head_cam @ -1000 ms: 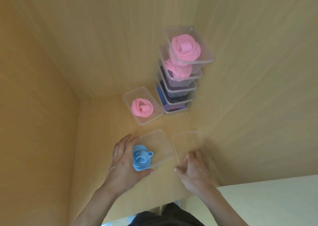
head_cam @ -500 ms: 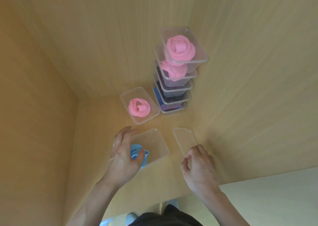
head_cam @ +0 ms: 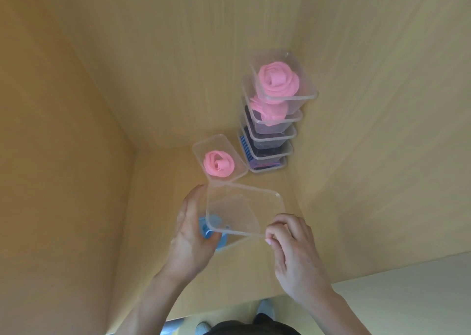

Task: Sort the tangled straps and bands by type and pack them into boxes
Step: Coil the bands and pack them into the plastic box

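A rolled blue band point(head_cam: 206, 230) lies in the near left end of a clear plastic box point(head_cam: 230, 243) on the wooden surface. My left hand point(head_cam: 190, 240) grips that end of the box, fingers up along its left side and thumb by the band. My right hand point(head_cam: 293, 248) pinches the near right corner of a clear lid point(head_cam: 244, 207) and holds it tilted just above the box, covering most of it. Behind them stands a lidded box point(head_cam: 202, 147) with a rolled pink band point(head_cam: 218, 166).
A tall stack of clear boxes point(head_cam: 270, 136) stands at the back right, with a pink roll point(head_cam: 277, 81) in the top one and dark and purple bands lower down. Wooden walls close in on the left, back and right. The surface's near edge runs below my wrists.
My right hand picked the lid up from the surface at the right and carried it left over the box. My left hand stayed on the box's end by the blue band.
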Available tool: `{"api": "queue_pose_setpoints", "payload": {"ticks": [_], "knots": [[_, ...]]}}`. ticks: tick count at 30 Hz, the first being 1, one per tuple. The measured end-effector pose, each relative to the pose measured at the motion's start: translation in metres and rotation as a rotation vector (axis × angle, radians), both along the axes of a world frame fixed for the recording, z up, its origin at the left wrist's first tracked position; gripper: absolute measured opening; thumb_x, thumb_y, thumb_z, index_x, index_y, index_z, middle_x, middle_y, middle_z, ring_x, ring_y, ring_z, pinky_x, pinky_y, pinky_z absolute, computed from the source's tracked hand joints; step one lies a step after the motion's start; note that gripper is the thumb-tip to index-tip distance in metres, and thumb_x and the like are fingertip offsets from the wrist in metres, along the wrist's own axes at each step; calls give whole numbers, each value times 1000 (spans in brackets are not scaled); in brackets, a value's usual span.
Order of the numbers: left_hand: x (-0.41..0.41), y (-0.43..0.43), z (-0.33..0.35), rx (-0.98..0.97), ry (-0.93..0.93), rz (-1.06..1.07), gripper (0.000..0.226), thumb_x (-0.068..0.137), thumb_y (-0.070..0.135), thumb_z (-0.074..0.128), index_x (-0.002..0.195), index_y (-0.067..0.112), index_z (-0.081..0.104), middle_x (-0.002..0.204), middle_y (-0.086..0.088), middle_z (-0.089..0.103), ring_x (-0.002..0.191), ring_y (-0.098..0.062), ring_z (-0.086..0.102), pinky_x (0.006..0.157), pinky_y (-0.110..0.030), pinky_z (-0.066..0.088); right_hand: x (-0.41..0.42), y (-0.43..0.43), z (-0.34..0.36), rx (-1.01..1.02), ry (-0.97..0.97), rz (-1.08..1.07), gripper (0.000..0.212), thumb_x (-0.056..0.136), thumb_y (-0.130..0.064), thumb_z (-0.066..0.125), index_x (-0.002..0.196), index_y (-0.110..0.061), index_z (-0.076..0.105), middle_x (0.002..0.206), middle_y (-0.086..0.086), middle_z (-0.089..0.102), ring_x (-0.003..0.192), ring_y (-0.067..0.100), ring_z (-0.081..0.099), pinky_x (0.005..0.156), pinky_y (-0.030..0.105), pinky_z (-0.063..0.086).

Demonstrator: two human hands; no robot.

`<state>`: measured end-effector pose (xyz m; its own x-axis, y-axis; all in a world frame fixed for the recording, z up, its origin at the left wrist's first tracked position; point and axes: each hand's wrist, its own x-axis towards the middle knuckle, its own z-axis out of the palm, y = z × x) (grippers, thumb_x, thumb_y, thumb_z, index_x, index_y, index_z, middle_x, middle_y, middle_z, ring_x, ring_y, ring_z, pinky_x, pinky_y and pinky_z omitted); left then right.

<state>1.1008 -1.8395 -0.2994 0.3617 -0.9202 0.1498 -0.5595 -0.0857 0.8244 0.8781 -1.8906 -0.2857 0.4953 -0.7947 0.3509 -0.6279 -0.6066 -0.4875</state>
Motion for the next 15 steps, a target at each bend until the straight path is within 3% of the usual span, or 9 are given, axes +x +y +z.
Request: {"api": "queue_pose_setpoints", "payload": {"ticks": [2, 5, 9, 13, 15], "knots": [[6, 6, 2, -45, -27, 33, 79, 83, 1, 75, 141, 45, 44, 148, 19, 39, 138, -6, 40, 103, -5, 33, 4, 0, 5, 17, 9, 32, 23, 82, 10, 69, 83, -12, 61, 101, -2, 56, 91, 18, 55, 82, 35, 47], [12, 16, 5, -75, -114, 113, 36, 90, 6, 71, 108, 37, 73, 138, 13, 53, 131, -7, 50, 101, -19, 42, 12, 0, 10, 17, -18, 62, 21, 83, 8, 71, 85, -12, 62, 104, -2, 57, 93, 13, 53, 84, 25, 40], [20, 32, 9, -94, -170, 187, 27, 87, 5, 72, 94, 30, 77, 122, 19, 62, 116, -2, 58, 93, -17, 45, 23, -6, 3, 60, -146, 68, 13, 89, -5, 69, 93, -14, 61, 112, -5, 51, 101, 13, 57, 85, 23, 44], [25, 40, 8, -69, -200, 233, 18, 86, 8, 75, 89, 25, 79, 97, 23, 67, 95, -4, 65, 83, -25, 51, 35, -17, -10, 132, -234, 94, 28, 89, -10, 69, 112, -18, 56, 116, -8, 49, 109, 7, 55, 95, 17, 42], [26, 43, 9, -32, -118, 248, 14, 86, 14, 78, 85, 28, 78, 87, 24, 68, 85, -2, 65, 76, -17, 48, 40, -23, -13, 144, -265, 60, 31, 89, -7, 67, 115, -18, 55, 113, -9, 52, 107, 2, 55, 94, 17, 43]]}}
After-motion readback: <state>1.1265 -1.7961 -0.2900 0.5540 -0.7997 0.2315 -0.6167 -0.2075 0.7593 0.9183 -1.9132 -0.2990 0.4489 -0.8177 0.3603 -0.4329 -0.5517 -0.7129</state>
